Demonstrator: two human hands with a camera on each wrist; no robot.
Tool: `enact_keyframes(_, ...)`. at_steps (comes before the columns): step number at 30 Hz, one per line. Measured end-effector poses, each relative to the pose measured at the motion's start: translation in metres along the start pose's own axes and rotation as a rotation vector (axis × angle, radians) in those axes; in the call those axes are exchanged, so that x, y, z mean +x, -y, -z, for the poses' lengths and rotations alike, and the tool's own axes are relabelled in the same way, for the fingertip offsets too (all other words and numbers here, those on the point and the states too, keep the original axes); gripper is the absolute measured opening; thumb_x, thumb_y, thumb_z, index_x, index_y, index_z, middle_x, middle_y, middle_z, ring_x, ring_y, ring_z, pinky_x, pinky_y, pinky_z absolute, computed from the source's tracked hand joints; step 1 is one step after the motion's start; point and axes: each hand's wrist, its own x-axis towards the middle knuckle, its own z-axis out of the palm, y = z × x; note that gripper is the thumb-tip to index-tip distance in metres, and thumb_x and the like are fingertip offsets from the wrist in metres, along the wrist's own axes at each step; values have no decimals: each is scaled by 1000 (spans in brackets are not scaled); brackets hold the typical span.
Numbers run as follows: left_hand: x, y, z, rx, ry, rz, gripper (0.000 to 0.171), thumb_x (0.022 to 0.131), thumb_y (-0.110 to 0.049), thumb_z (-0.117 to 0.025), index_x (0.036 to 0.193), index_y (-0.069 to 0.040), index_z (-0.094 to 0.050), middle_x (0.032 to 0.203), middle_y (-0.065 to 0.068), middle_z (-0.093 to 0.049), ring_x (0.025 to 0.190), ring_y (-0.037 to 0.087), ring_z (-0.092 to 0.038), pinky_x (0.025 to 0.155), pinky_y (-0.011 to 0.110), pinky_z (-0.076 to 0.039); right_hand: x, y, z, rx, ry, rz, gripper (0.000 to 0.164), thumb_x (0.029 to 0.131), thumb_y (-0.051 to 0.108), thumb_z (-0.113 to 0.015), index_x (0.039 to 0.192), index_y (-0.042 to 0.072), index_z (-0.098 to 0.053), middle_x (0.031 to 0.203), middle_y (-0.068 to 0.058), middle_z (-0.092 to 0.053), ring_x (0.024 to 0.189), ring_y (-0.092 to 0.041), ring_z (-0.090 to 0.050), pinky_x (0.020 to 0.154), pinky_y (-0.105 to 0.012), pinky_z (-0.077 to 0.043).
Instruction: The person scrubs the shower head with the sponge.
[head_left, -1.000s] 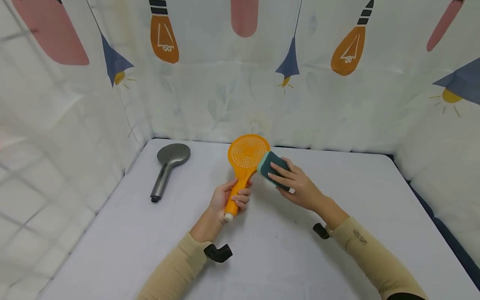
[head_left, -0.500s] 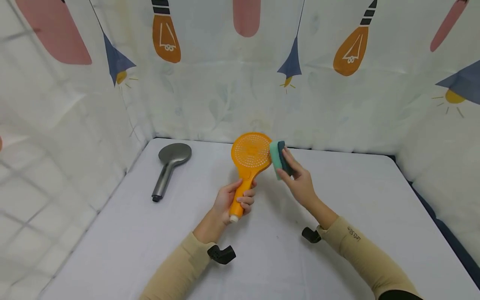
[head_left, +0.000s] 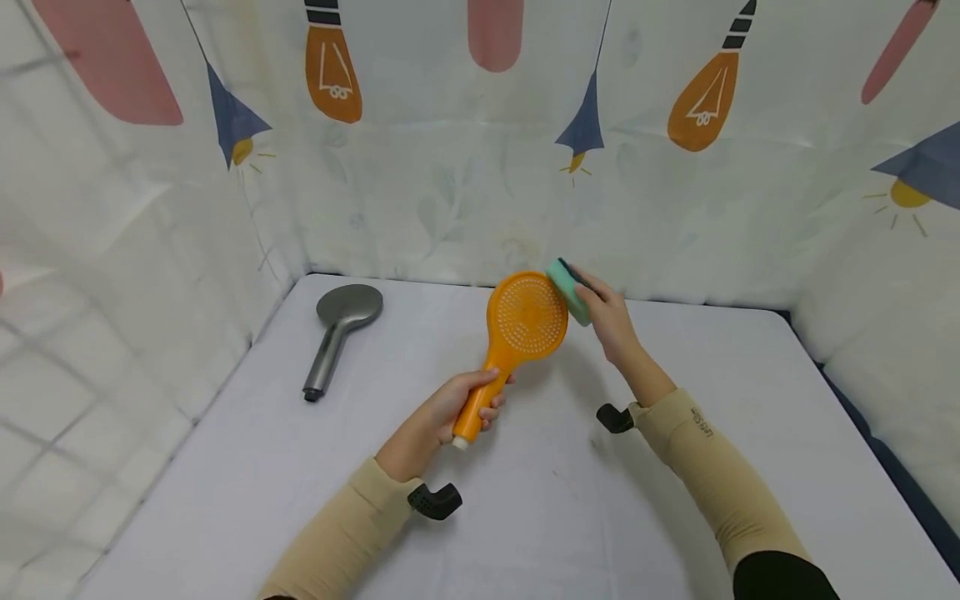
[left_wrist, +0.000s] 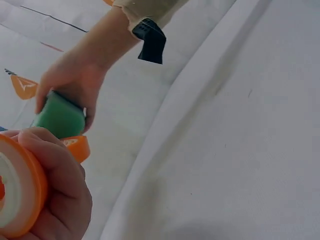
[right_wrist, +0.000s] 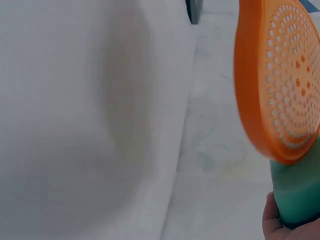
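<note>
My left hand (head_left: 457, 404) grips the handle of an orange shower head (head_left: 531, 315), its round, hole-dotted face turned up and its head leaning to the right. A green sponge with a dark backing (head_left: 572, 292) is pinched in my right hand (head_left: 617, 325). The sponge's light side touches the upper right rim of the shower head. From the right wrist, the sponge (right_wrist: 297, 187) appears against the lower rim of the orange head (right_wrist: 280, 80). In the left wrist view the handle's end fills the lower left corner, with the left fingers (left_wrist: 65, 175) curled round it.
A grey shower head (head_left: 349, 307) lies on the left part of the white-covered table (head_left: 540, 517). Behind the table and at both sides hangs a pale cloth (head_left: 450, 183) printed with lamps and bulbs.
The orange shower head has tilted and shifted to the right. My right hand has carried the sponge up along the rim, from its lower right to its upper right, turning it over.
</note>
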Motion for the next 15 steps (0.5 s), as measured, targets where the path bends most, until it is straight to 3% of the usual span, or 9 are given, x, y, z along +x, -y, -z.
enact_keyframes(2, 1, 1, 0, 43, -16, -1, 32, 110, -28, -40, 128, -2, -44, 75, -1, -48, 51, 3, -49, 52, 15, -49, 1, 6, -7, -219, 32, 184, 47, 109, 22, -51, 155, 12, -46, 162, -8, -36, 147, -32, -33, 117, -51, -29)
enact_keyframes(6, 5, 4, -1, 101, -31, 2, 37, 110, -29, -41, 130, 2, -42, 73, -2, -49, 51, 2, -49, 52, 14, -48, -6, 22, -29, -704, 133, 657, 44, 102, 14, -63, 145, 8, -58, 154, -12, -48, 142, -46, -39, 112, -60, -34)
enact_keyframes(9, 6, 6, -2, 118, -33, 9, 41, 110, -29, -40, 134, 5, -39, 72, -3, -49, 50, 2, -50, 52, 13, -48, -14, 30, -41, -957, 251, 926, 45, 96, 14, -71, 140, 11, -64, 150, -12, -54, 138, -52, -41, 106, -64, -38)
enact_keyframes(12, 6, 8, -2, 126, -41, 11, 41, 110, -28, -40, 133, 6, -39, 71, -3, -49, 49, 1, -50, 52, 13, -48, -15, 31, -41, -1053, 309, 1004, 45, 95, 16, -73, 140, 14, -65, 149, -10, -54, 138, -53, -41, 106, -64, -39)
enact_keyframes(15, 6, 8, -3, 139, -47, 13, 41, 110, -29, -42, 132, 5, -40, 73, -2, -49, 50, 1, -49, 52, 13, -48, -9, 29, -30, -1040, 226, 916, 46, 96, 15, -72, 141, 13, -63, 150, -10, -53, 138, -50, -42, 105, -64, -40)
